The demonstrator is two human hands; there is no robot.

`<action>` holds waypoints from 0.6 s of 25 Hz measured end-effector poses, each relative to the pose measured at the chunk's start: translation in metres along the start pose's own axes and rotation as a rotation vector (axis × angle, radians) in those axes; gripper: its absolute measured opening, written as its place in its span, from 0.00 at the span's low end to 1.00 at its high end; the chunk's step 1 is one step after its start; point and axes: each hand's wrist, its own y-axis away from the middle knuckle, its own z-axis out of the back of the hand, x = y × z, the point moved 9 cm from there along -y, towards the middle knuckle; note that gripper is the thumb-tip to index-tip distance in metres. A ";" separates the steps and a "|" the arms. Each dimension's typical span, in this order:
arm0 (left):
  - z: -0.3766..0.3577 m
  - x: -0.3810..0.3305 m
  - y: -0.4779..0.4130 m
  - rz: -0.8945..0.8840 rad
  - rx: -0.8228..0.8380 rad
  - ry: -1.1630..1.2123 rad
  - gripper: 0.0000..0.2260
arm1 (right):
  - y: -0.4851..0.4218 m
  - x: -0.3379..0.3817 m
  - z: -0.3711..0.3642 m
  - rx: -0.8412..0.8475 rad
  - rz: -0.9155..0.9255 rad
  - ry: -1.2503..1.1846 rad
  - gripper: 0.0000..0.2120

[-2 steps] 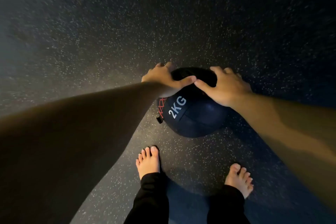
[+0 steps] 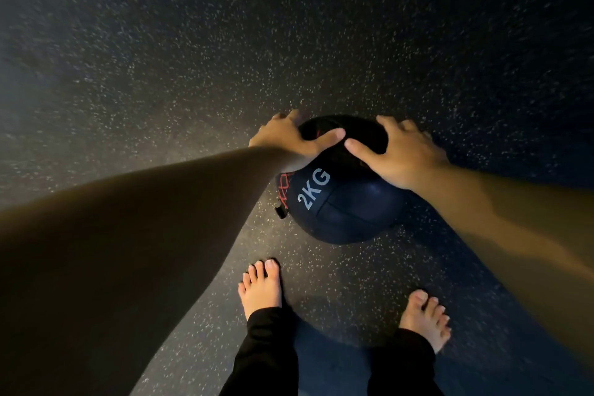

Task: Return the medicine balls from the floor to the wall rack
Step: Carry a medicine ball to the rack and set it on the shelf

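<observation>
A round, dark navy medicine ball (image 2: 347, 206) of stitched panels sits near the middle of the head view, at 12 o'clock from two bare feet (image 2: 260, 289), low over the dark speckled rubber floor (image 2: 193, 74). Whether it rests on the floor cannot be told. Being a sphere, it has no long axis. Its white "2KG" lettering (image 2: 313, 188) gives its heading: the word reads uphill toward 1 o'clock, with the letter tops facing 10 o'clock. Red lacing (image 2: 284, 186) runs down its 9 o'clock edge.

The left hand (image 2: 289, 138) grips the ball at 10 o'clock and the right hand (image 2: 405, 154) at 2 o'clock. Both sets of fingers are curved over the far side. The thumbs lie across the top, pointing at each other, their tips near but apart. Black trouser cuffs (image 2: 266, 354) cover both ankles at 6 o'clock.
</observation>
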 end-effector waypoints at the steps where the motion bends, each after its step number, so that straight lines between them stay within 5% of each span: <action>1: -0.003 0.010 -0.004 0.019 -0.024 0.110 0.21 | -0.002 -0.005 -0.006 0.014 -0.020 -0.023 0.54; 8: -0.011 0.008 -0.022 0.066 0.040 0.122 0.20 | -0.010 -0.018 -0.037 0.113 -0.096 -0.316 0.61; 15: -0.009 0.009 -0.028 0.059 0.035 0.030 0.19 | -0.010 -0.020 -0.043 0.039 -0.096 -0.465 0.63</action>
